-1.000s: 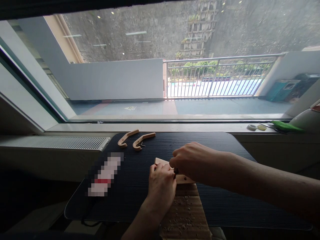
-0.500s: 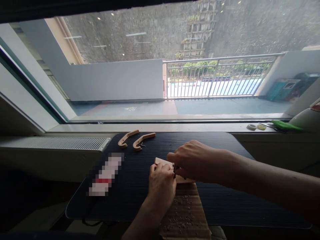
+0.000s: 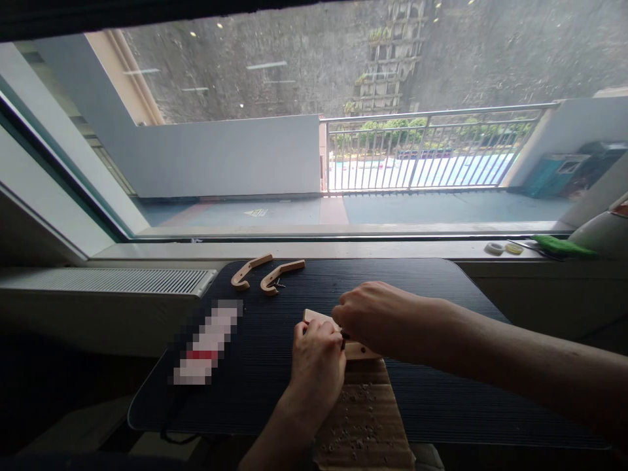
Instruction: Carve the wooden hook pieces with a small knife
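The left hand [image 3: 316, 363] is curled shut over the near end of the wooden piece [image 3: 362, 352], pressing it onto the cardboard sheet [image 3: 366, 412]. The right hand [image 3: 377, 319] is closed from above, its fingertips pinching a small dark tool [image 3: 343, 339] against the wood. The piece lies slantwise under both hands, its ends poking out on the black table [image 3: 422, 288].

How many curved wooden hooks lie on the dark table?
2. One hook lies by the table's far edge, the second hook beside it. Another wooden piece is partly hidden under the left hand and right hand; shape unclear.
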Demonstrator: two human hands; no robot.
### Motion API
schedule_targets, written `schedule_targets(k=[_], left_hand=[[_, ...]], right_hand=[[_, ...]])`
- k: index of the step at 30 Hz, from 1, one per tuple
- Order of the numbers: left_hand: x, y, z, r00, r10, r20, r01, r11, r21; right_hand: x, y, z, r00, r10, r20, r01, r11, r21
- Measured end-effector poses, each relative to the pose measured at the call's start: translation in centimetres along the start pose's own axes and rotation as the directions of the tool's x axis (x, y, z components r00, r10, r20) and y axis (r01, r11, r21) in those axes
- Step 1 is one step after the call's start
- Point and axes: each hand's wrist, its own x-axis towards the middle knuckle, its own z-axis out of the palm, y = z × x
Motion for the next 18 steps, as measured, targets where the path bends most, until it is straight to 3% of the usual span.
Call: schedule_targets(k=[4, 9, 18], left_hand=[[0.0, 0.1, -0.3, 0.999, -0.016, 0.030, 0.016, 1.000, -0.009], [-0.1, -0.2, -0.4, 0.999, 0.010, 0.035, -0.009, 1.000, -0.023], [0.3, -0.4, -0.4, 0.996, 0.072, 0.047, -0.071, 0.997, -0.019]], right_hand=[[0.1, 0.0, 0.4, 1.000, 0.000, -0.022, 0.000, 1.000, -0.009], [-0.3, -0.1, -0.1, 0.998, 0.059, -0.038, -0.055, 0.994, 0.096], [-0.3, 0.2, -0.6, 0.999, 0.031, 0.018, -0.033, 0.992, 0.125]])
